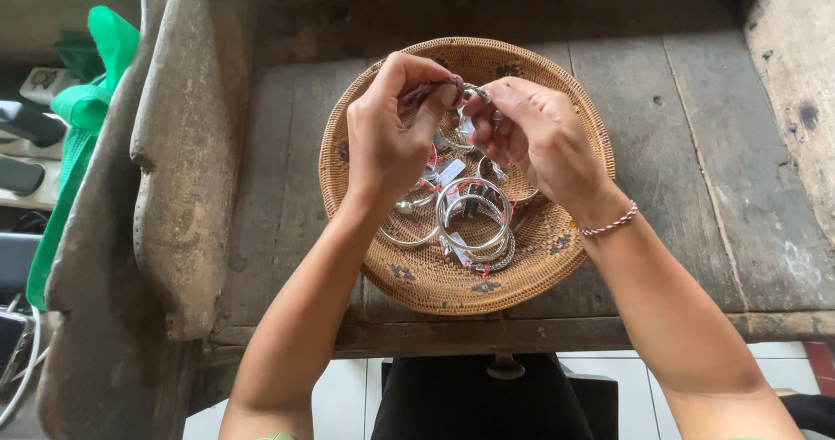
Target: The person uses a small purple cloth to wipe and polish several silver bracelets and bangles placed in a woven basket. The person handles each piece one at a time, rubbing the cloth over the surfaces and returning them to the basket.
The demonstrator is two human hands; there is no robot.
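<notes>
Left hand (390, 131) pinches a dark cloth (432, 92) against a silver bangle (477, 92); right hand (532, 131) clamps the bangle's other side, steadying it mid-air. Directly below both hands: woven basket (557, 249) of more bangles (472, 218), resting on the wooden surface (696, 144).

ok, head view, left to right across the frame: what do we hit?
Green fabric strap → worn wooden side board → left hand → right hand → red-and-white braided wristband → bare grey wooden tabletop.
</notes>
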